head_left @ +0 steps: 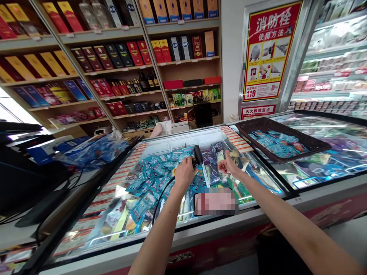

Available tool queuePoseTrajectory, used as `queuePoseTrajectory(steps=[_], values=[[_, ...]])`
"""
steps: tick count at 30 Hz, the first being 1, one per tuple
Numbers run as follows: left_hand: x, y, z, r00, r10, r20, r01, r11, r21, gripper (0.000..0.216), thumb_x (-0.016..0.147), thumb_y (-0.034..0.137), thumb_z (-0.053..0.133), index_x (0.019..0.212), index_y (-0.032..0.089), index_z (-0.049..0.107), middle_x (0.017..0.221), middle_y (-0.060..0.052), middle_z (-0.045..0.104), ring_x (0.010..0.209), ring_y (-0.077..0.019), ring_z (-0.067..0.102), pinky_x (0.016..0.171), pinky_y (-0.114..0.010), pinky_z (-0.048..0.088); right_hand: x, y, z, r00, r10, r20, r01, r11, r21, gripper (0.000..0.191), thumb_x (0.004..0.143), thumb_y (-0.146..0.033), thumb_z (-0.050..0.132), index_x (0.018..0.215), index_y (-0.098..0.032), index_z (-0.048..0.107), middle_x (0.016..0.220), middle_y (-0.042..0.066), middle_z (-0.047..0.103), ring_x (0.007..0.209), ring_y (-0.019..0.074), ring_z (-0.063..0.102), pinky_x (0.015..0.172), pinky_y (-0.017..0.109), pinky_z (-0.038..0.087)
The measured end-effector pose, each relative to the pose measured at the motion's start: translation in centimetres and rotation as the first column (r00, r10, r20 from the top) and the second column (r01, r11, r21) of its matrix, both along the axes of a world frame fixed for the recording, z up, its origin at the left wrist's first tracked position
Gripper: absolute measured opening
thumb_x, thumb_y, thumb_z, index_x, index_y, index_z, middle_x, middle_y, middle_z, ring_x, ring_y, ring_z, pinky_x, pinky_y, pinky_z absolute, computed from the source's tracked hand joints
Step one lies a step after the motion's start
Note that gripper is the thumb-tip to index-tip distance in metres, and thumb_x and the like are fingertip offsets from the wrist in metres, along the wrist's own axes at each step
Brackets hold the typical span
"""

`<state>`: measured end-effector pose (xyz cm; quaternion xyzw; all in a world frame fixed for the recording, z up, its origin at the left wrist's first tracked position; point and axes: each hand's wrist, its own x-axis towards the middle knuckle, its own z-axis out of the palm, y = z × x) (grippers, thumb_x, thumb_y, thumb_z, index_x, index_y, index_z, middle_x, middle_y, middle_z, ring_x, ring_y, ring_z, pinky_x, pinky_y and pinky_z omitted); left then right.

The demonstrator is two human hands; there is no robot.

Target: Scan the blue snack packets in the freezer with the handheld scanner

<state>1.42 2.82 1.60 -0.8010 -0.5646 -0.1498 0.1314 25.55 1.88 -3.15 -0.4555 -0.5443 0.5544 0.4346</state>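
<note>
My left hand point(185, 173) is wrapped round a black handheld barcode scanner point(197, 155), with its head pointing up and right. A black cable point(158, 202) runs down from it, beside my forearm. Below lie many small blue snack packets point(155, 172), on or under the glass of a chest freezer point(189, 233); which one I cannot tell. My right hand point(227, 165) is held over the freezer's right part, thumb up and fingers curled, with nothing visible in it. Dark purple packages point(210, 160) are near it. A phone-like object point(216, 202), its face blurred out, lies at the front edge.
A brown plastic basket point(315, 147) with more blue packets stands on the freezer's right section. Plastic-wrapped blue goods point(97, 152) and a dark monitor-like device point(20, 168) are on the left. Shelves point(120, 68) of boxed goods line the back, beside a red poster point(271, 49).
</note>
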Motion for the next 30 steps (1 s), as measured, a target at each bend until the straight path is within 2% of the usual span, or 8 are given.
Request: queuePoseTrajectory(steps=[3,6,10,13,16,22,26,30], values=[[-2.1,0.4,1.2,0.99,0.055,0.13,-0.067,0.994,0.087,0.049,0.093,0.042,0.044,0.137,0.02,0.044,0.12,-0.013,0.061,0.097,-0.0264,0.067,0.07,-0.032,0.049,-1.1,1.2,-0.8,0.989,-0.022,0.146,0.006,0.994,0.108,0.082,0.08,-0.089,0.023,0.061,-0.02,0.062,0.047,0.001,0.045,0.043,0.0113,0.038,0.044,0.026,0.028],[-3.9,1.3,2.2,0.976,0.115,0.186,-0.136,0.985,0.107,0.055,0.092,0.049,0.046,0.14,0.024,0.041,0.125,-0.012,0.06,0.096,-0.0261,0.067,0.065,-0.031,0.047,-2.8,1.8,-1.2,0.954,-0.004,0.3,-0.065,0.974,0.217,0.056,0.073,-0.075,0.063,0.064,-0.02,0.067,0.055,0.001,0.054,0.053,0.013,0.045,0.05,0.026,0.028],[-5.5,2.8,2.0,0.958,0.186,0.219,-0.215,0.969,0.119,0.056,0.09,0.059,0.048,0.134,0.026,0.049,0.121,-0.01,0.063,0.097,-0.0275,0.067,0.065,-0.031,0.046,-5.2,1.9,-1.3,0.786,-0.053,0.616,-0.259,0.877,0.405,0.049,0.074,-0.072,0.065,0.079,-0.023,0.074,0.083,0.006,0.07,0.075,0.0205,0.058,0.062,0.029,0.035],[-6.1,3.7,0.6,0.945,0.183,0.271,-0.231,0.96,0.157,0.056,0.092,0.06,0.045,0.134,0.023,0.051,0.118,-0.012,0.065,0.103,-0.0288,0.064,0.071,-0.032,0.047,-6.4,2.1,-1.6,0.74,-0.099,0.666,-0.294,0.842,0.452,0.051,0.065,-0.071,0.074,0.083,-0.023,0.072,0.092,0.008,0.069,0.093,0.0271,0.06,0.079,0.035,0.042],[-6.7,4.3,-1.0,0.946,0.132,0.297,-0.199,0.958,0.207,0.058,0.094,0.058,0.042,0.137,0.019,0.051,0.117,-0.014,0.065,0.11,-0.0292,0.061,0.079,-0.033,0.047,-6.6,2.5,-1.8,0.734,-0.063,0.677,-0.317,0.849,0.422,0.046,0.059,-0.061,0.083,0.076,-0.022,0.068,0.089,0.008,0.066,0.092,0.0271,0.059,0.083,0.038,0.042],[-8.5,4.8,-1.5,0.979,-0.004,0.203,-0.058,0.952,0.301,0.054,0.094,0.052,0.045,0.136,0.018,0.051,0.114,-0.013,0.066,0.108,-0.0286,0.061,0.086,-0.035,0.045,-4.6,3.8,-2.2,0.923,-0.109,0.37,0.038,0.981,0.193,0.04,0.07,-0.053,0.073,0.088,-0.02,0.059,0.07,-0.001,0.059,0.062,0.0157,0.057,0.056,0.029,0.041],[-8.4,4.5,-1.0,0.977,0.024,0.212,-0.092,0.943,0.319,0.049,0.094,0.047,0.048,0.133,0.018,0.052,0.114,-0.012,0.067,0.105,-0.0274,0.063,0.078,-0.033,0.045,-3.2,4.1,-2.5,0.944,-0.222,0.243,0.19,0.97,0.151,0.042,0.073,-0.058,0.068,0.093,-0.024,0.054,0.056,-0.007,0.05,0.049,0.016,0.055,0.039,0.026,0.036],[-8.0,4.2,-1.2,0.977,0.052,0.206,-0.106,0.958,0.266,0.049,0.088,0.049,0.056,0.129,0.022,0.055,0.113,-0.008,0.069,0.096,-0.0262,0.067,0.065,-0.031,0.042,-2.2,4.3,-2.4,0.914,-0.353,0.2,0.31,0.925,0.218,0.039,0.074,-0.055,0.067,0.093,-0.025,0.054,0.062,-0.005,0.056,0.05,0.0161,0.057,0.039,0.028,0.044]])
